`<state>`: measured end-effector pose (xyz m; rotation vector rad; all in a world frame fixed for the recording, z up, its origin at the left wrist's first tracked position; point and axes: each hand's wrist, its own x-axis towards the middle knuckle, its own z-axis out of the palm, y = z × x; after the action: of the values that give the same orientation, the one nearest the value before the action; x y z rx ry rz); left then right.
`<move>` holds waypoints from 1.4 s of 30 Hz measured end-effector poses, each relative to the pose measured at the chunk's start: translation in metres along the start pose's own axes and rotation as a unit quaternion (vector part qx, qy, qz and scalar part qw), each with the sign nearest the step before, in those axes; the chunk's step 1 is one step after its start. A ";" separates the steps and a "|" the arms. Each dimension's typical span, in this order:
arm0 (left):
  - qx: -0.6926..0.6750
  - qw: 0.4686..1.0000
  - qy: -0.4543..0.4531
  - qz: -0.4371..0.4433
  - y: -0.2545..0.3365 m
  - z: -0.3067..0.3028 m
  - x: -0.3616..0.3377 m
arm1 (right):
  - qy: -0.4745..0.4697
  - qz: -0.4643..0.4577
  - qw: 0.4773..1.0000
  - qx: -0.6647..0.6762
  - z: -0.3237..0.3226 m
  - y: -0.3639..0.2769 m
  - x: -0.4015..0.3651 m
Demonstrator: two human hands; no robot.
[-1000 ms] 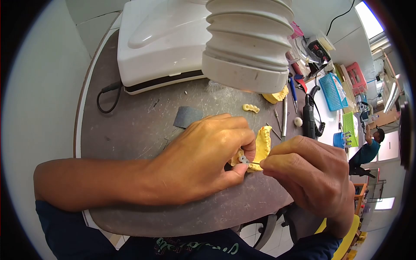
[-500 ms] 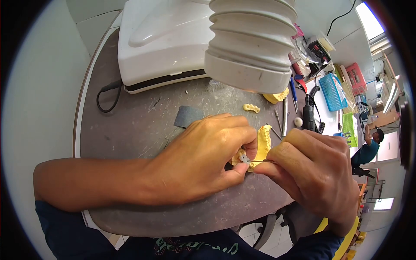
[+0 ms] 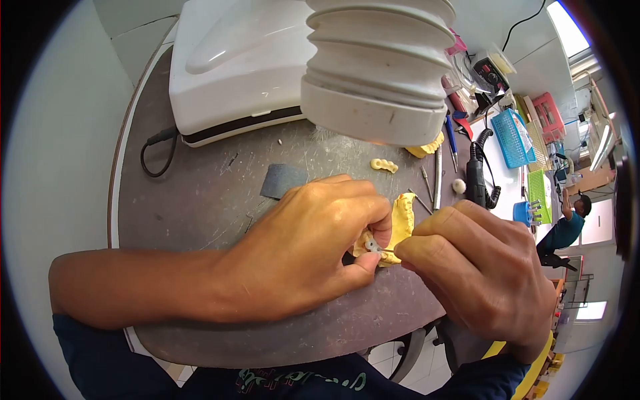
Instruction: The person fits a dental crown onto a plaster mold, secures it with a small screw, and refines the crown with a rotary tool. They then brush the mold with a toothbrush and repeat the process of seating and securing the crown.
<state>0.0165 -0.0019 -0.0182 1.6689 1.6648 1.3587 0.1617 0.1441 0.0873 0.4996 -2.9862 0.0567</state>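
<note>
My left hand (image 3: 320, 243) is closed, thumb and forefinger pinching a small pale grey-white piece with dark holes (image 3: 372, 247). The piece sits at a yellow plaster dental model (image 3: 403, 220), whose arch shows between my hands; its near part is partly covered by my fingers. My right hand (image 3: 473, 260) is closed around a thin metal tool (image 3: 387, 251). Only a short length of its shaft shows, reaching from my fingertips to the pale piece. The handle is hidden in my grip.
A suction hose nozzle (image 3: 373, 113) hangs over the bench beside a white machine (image 3: 240, 73). Sandpaper (image 3: 283, 181), a tooth-coloured bridge (image 3: 384, 165) and a handpiece (image 3: 476, 177) lie around. Blue basket (image 3: 512, 143) stands at right; a person (image 3: 565, 230) is farther off.
My right hand has moved slightly left toward the pale piece, so less of the tool's shaft shows. My left hand keeps its pinch. The view has shifted slightly.
</note>
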 end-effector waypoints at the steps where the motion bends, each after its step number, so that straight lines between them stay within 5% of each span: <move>1: 0.005 1.000 0.001 0.003 0.000 0.000 0.000 | 0.000 0.000 1.000 0.000 -0.001 0.000 -0.001; 15: 0.006 1.000 -0.022 -0.001 0.001 -0.007 0.003 | -0.003 0.043 0.998 -0.036 0.002 -0.006 0.004; 25: -0.017 0.999 -0.016 0.022 -0.003 -0.005 0.002 | 0.002 -0.010 1.000 -0.015 -0.001 -0.009 -0.003; 42: -0.006 0.999 0.035 0.040 0.000 0.008 -0.003 | 0.035 0.093 0.994 -0.053 0.009 -0.031 -0.016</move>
<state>0.0238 -0.0025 -0.0223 1.7161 1.6401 1.4785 0.1862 0.1196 0.0768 0.2022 -2.9372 -0.0661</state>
